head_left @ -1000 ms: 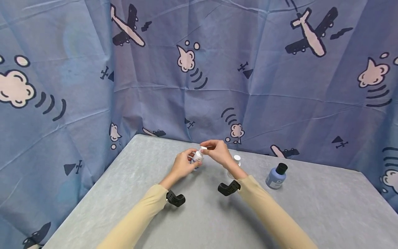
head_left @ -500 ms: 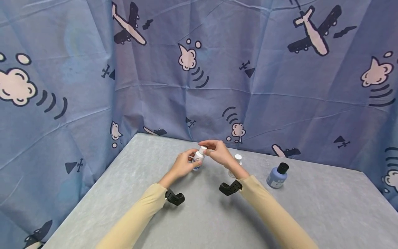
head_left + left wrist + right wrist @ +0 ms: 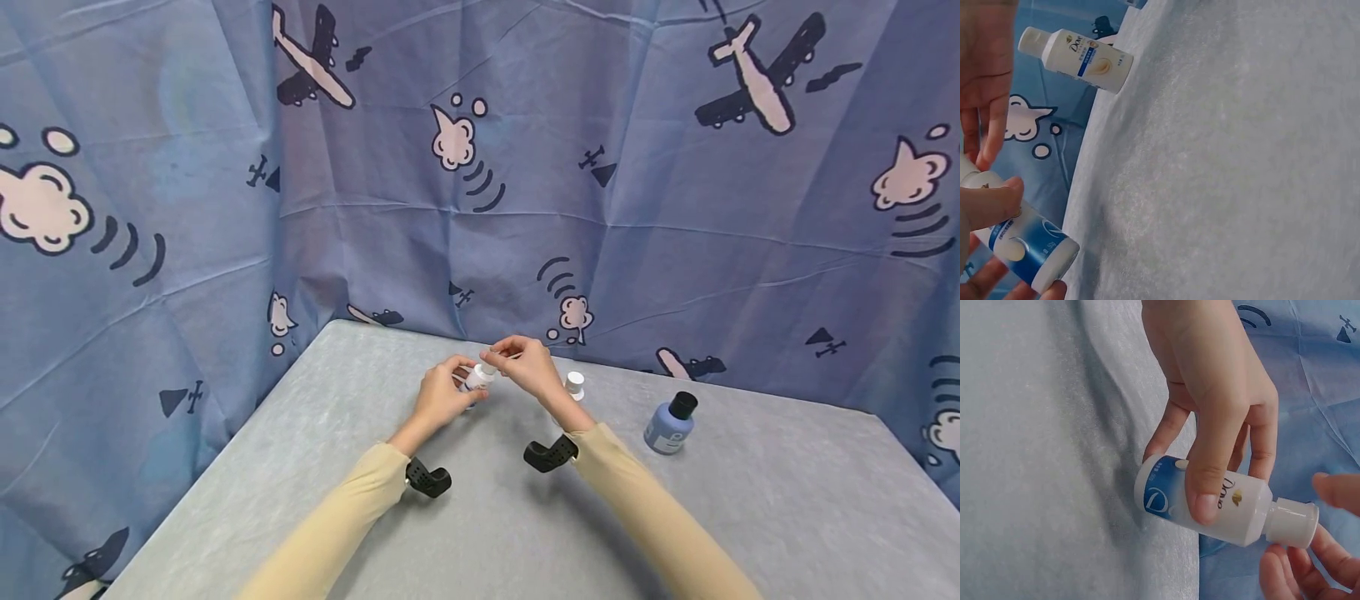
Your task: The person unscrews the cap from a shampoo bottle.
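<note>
My left hand (image 3: 438, 396) grips a small white and blue Dove bottle (image 3: 1249, 519), its thumb laid across the label and its fingers around the far side. The bottle is tilted, with its white screw cap (image 3: 1293, 523) towards my right hand (image 3: 527, 368). In the right wrist view, my right fingers (image 3: 1329, 559) curl at the cap's underside while the thumb (image 3: 1338, 490) lies just above it. Fingers partly hide the cap in the head view. A second white Dove bottle (image 3: 1089, 60), with a dark blue stripe, stands upright behind my right wrist.
To the right on the grey cloth-covered table (image 3: 750, 500) stands a blue bottle (image 3: 669, 429) with a black cap. A blue curtain (image 3: 525, 167) printed with planes and clouds hangs along the back and left side. Both wrists wear black straps with mounts.
My right hand's thumb and fingers have shifted around the cap, up and slightly right, covering more of it. The left hand keeps its grip, and the other bottles stay put.
</note>
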Demonstrator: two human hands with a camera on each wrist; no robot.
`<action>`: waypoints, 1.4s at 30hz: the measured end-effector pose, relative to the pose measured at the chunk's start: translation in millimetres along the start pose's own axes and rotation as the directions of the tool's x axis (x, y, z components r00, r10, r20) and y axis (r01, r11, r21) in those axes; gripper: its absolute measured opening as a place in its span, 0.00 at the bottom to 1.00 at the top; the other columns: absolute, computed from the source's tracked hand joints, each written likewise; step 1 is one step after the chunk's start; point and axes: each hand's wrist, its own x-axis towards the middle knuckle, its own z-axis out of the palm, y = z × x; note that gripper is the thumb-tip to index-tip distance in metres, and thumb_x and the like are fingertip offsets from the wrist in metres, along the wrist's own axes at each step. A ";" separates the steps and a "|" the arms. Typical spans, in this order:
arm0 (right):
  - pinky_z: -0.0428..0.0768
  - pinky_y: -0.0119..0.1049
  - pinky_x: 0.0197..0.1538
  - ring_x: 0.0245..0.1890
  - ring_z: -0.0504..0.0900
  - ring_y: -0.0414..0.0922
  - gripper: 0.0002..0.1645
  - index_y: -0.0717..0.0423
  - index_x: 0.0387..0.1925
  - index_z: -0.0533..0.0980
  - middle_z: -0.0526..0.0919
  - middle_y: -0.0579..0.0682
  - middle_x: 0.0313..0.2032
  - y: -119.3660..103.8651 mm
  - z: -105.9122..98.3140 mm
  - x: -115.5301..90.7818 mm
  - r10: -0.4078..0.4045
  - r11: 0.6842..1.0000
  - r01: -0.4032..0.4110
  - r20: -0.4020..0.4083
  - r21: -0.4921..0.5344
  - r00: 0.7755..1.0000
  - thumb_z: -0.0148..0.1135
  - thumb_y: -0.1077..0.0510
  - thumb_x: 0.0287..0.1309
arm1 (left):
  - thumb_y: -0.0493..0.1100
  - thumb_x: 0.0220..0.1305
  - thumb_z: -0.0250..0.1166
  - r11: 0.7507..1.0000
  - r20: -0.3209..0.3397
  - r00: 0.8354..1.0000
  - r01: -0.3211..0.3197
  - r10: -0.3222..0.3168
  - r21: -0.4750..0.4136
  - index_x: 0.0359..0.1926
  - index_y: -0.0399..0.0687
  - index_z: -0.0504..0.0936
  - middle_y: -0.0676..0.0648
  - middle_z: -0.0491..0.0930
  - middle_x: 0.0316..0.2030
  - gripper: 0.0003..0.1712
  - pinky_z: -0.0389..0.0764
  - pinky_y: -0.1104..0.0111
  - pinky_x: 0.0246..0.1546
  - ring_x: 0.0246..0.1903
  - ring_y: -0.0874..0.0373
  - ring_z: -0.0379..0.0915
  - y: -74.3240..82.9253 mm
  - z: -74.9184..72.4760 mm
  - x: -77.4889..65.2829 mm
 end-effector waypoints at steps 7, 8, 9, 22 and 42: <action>0.75 0.29 0.29 0.34 0.84 0.53 0.15 0.58 0.38 0.84 0.87 0.55 0.33 -1.0 -2.4 -0.9 -0.002 1.000 0.002 -0.005 -0.006 1.000 0.71 0.53 0.51 | 0.43 0.44 0.78 1.000 -0.014 1.000 -0.001 0.001 -0.002 0.46 0.46 0.81 0.43 0.85 0.36 0.25 0.80 0.64 0.37 0.33 0.52 0.81 -1.0 3.4 -1.8; 0.75 0.29 0.30 0.34 0.84 0.51 0.15 0.59 0.39 0.84 0.87 0.55 0.34 -1.2 -3.0 -1.1 -0.006 1.000 0.006 0.000 -0.012 1.000 0.71 0.53 0.51 | 0.43 0.45 0.77 1.000 -0.013 1.000 -0.005 0.005 -0.009 0.47 0.46 0.81 0.43 0.85 0.36 0.25 0.80 0.63 0.38 0.34 0.52 0.81 -1.3 3.3 -2.0; 0.75 0.29 0.31 0.35 0.84 0.49 0.16 0.59 0.40 0.84 0.87 0.55 0.35 -1.0 -3.6 -1.0 -0.012 1.000 0.013 0.006 -0.016 1.000 0.71 0.54 0.51 | 0.42 0.45 0.77 1.000 -0.010 1.000 -0.016 0.016 -0.015 0.47 0.45 0.81 0.42 0.85 0.36 0.25 0.80 0.63 0.38 0.34 0.51 0.81 -1.6 3.3 -2.1; 0.82 0.37 0.43 0.40 0.84 0.47 0.15 0.62 0.44 0.82 0.86 0.58 0.43 6.1 -12.0 -2.9 -0.103 0.995 0.100 0.146 0.028 0.984 0.68 0.62 0.53 | 0.42 0.57 0.69 0.995 0.222 0.971 -0.075 0.088 -0.068 0.57 0.37 0.76 0.38 0.83 0.44 0.27 0.82 0.63 0.41 0.39 0.49 0.82 -7.4 -1.6 -5.5; 0.79 0.47 0.56 0.55 0.79 0.54 0.22 0.57 0.51 0.78 0.80 0.57 0.55 10.5 -12.6 -5.5 -0.095 0.990 0.080 0.135 0.115 0.986 0.70 0.57 0.53 | 0.45 0.47 0.76 0.998 0.084 0.996 -0.023 0.028 -0.064 0.49 0.41 0.79 0.42 0.83 0.38 0.28 0.80 0.66 0.38 0.35 0.54 0.80 -5.3 2.6 -8.4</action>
